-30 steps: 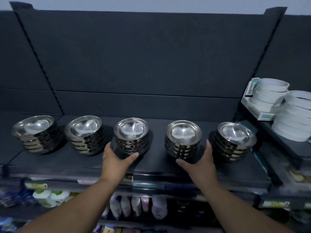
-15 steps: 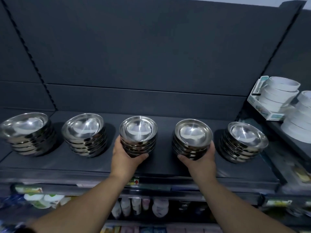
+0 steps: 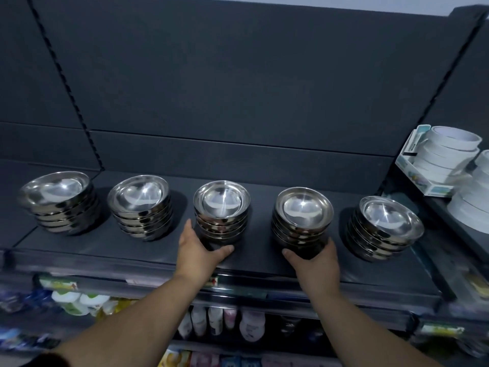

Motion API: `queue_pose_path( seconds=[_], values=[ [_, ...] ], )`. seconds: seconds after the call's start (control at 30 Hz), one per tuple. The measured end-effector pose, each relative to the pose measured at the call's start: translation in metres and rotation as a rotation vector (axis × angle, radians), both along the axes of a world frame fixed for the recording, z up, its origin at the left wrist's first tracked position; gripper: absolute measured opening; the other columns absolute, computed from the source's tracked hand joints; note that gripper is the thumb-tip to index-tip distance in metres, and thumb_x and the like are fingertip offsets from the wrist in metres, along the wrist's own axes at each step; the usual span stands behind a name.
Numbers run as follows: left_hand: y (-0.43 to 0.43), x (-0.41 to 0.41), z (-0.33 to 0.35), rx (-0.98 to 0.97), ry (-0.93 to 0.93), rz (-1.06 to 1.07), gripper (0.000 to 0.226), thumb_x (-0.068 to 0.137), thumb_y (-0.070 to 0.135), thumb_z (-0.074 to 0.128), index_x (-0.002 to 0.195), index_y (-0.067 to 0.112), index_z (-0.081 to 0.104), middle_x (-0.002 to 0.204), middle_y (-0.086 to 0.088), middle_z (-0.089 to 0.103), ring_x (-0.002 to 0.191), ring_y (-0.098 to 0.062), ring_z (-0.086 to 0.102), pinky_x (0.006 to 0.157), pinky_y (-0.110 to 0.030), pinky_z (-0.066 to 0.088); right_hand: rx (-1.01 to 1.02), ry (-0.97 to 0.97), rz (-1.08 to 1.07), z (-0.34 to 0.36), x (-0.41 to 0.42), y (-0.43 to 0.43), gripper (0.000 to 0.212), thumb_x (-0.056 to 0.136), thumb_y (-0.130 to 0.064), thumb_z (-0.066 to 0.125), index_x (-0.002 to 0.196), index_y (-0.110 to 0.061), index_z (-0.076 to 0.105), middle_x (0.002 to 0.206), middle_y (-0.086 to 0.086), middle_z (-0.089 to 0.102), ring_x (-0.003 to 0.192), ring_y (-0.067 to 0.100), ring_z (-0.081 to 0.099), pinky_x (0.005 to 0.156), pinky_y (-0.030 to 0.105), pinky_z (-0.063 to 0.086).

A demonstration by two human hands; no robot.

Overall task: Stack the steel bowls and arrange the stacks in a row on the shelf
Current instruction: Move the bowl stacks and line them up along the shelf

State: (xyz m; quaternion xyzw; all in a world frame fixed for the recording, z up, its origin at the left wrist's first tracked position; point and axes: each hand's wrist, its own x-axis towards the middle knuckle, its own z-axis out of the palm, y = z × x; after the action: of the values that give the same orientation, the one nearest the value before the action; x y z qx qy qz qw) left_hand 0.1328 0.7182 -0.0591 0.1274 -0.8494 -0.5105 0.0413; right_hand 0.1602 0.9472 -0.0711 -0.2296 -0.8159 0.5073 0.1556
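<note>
Five piles of shiny steel bowls stand in a row on the dark shelf (image 3: 105, 245). The left hand (image 3: 201, 254) wraps round the bottom of the middle stack (image 3: 221, 207), with its fingers up the left side and its thumb across the front. Just right of the middle stack is the fourth stack (image 3: 303, 215). The right hand (image 3: 316, 263) cups its bottom the same way, with the thumb in front and the fingers round the right side. Both piles sit on the shelf.

Left of the middle stack are the second stack (image 3: 140, 205) and the far left stack (image 3: 58, 200). The far right stack (image 3: 386, 226) is past the fourth one. No hand touches these three.

Below the middle stack, on the shelf's front edge, is a small tag (image 3: 213, 282) with a red mark. It is too blurry to read. Under it stand bottles (image 3: 219, 321), and their labels are blurry too. Far right of the middle stack are white tubs (image 3: 444, 154).
</note>
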Motion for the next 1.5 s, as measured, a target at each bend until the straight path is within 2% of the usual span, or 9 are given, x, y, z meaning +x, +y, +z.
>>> queue_pose_path(
  seconds=[0.13, 0.27, 0.4, 0.8, 0.87, 0.97, 1.17, 1.37, 1.5],
  values=[
    [-0.004, 0.021, 0.004, -0.108, -0.056, -0.015, 0.109, 0.071, 0.035, 0.083, 0.151, 0.005, 0.015, 0.156, -0.012, 0.023, 0.143, -0.025, 0.024, 0.115, -0.032, 0.024, 0.112, -0.043, 0.04, 0.002, 0.022, -0.002, 0.054, 0.076, -0.027, 0.081, 0.118, -0.003, 0.057, 0.117, 0.012, 0.057, 0.111, 0.027, 0.055, 0.085, 0.027, 0.041],
    [-0.016, 0.043, 0.006, -0.166, -0.031, -0.027, 0.091, 0.079, 0.036, 0.075, 0.149, 0.008, 0.023, 0.152, -0.01, 0.028, 0.14, -0.022, 0.03, 0.112, -0.029, 0.028, 0.3, -0.081, 0.139, 0.0, 0.04, -0.012, 0.034, 0.082, -0.036, 0.072, 0.107, -0.014, 0.065, 0.109, 0.004, 0.061, 0.105, 0.025, 0.058, 0.088, 0.034, 0.048],
    [-0.041, 0.064, 0.009, -0.199, -0.001, -0.007, 0.075, 0.084, 0.035, 0.07, 0.145, 0.011, 0.032, 0.147, -0.006, 0.033, 0.133, -0.02, 0.038, 0.108, -0.028, 0.033, 0.314, -0.048, 0.269, 0.011, 0.048, -0.04, 0.03, 0.083, -0.033, 0.072, 0.108, -0.018, 0.066, 0.11, -0.002, 0.059, 0.105, 0.019, 0.058, 0.085, 0.027, 0.043],
    [-0.205, 0.05, 0.023, -0.124, 0.063, 0.217, 0.065, 0.084, 0.031, 0.071, 0.139, 0.013, 0.04, 0.141, -0.009, 0.041, 0.126, -0.026, 0.046, 0.103, -0.037, 0.04, 0.092, -0.046, 0.482, 0.035, 0.019, -0.202, 0.058, 0.078, -0.033, 0.08, 0.128, -0.019, 0.055, 0.119, -0.006, 0.061, 0.106, 0.007, 0.057, 0.083, 0.012, 0.045],
    [-0.237, 0.037, 0.026, -0.096, 0.071, 0.252, 0.067, 0.082, 0.029, 0.073, 0.137, 0.011, 0.04, 0.14, -0.01, 0.041, 0.123, -0.027, 0.047, 0.101, -0.037, 0.039, 0.056, -0.058, 0.428, 0.034, 0.008, -0.232, 0.072, 0.076, -0.034, 0.081, 0.137, -0.016, 0.048, 0.131, -0.002, 0.057, 0.117, 0.012, 0.055, 0.093, 0.02, 0.046],
    [-0.278, 0.017, 0.027, -0.055, 0.056, 0.271, 0.083, 0.078, 0.028, 0.078, 0.143, 0.007, 0.031, 0.147, -0.013, 0.031, 0.131, -0.029, 0.039, 0.106, -0.038, 0.035, 0.018, -0.078, 0.337, 0.031, -0.006, -0.273, 0.09, 0.073, -0.036, 0.083, 0.146, -0.012, 0.035, 0.146, 0.006, 0.047, 0.131, 0.019, 0.047, 0.106, 0.03, 0.041],
    [-0.323, -0.017, 0.023, 0.025, 0.016, 0.162, 0.115, 0.066, 0.033, 0.087, 0.151, 0.008, 0.014, 0.155, -0.014, 0.017, 0.14, -0.031, 0.028, 0.112, -0.042, 0.03, 0.011, -0.063, 0.156, 0.032, -0.022, -0.314, 0.081, 0.068, -0.033, 0.084, 0.135, -0.02, 0.042, 0.132, 0.002, 0.057, 0.12, 0.021, 0.054, 0.093, 0.026, 0.041],
    [-0.34, -0.038, 0.015, 0.104, 0.068, 0.025, 0.119, 0.057, 0.028, 0.092, 0.15, 0.01, 0.021, 0.151, -0.012, 0.031, 0.137, -0.027, 0.035, 0.112, -0.042, 0.034, 0.0, -0.081, 0.085, 0.025, -0.031, -0.328, 0.096, 0.062, -0.031, 0.088, 0.142, -0.022, 0.035, 0.134, 0.003, 0.057, 0.122, 0.023, 0.054, 0.103, 0.038, 0.046],
    [-0.341, -0.046, 0.012, 0.124, 0.155, -0.065, 0.088, 0.051, 0.013, 0.094, 0.123, 0.022, 0.042, 0.119, 0.003, 0.055, 0.112, -0.016, 0.054, 0.089, -0.024, 0.042, 0.015, -0.095, 0.058, 0.021, -0.039, -0.328, 0.104, 0.063, -0.029, 0.089, 0.146, -0.021, 0.028, 0.138, 0.005, 0.054, 0.127, 0.026, 0.052, 0.107, 0.036, 0.043]
  ],
)
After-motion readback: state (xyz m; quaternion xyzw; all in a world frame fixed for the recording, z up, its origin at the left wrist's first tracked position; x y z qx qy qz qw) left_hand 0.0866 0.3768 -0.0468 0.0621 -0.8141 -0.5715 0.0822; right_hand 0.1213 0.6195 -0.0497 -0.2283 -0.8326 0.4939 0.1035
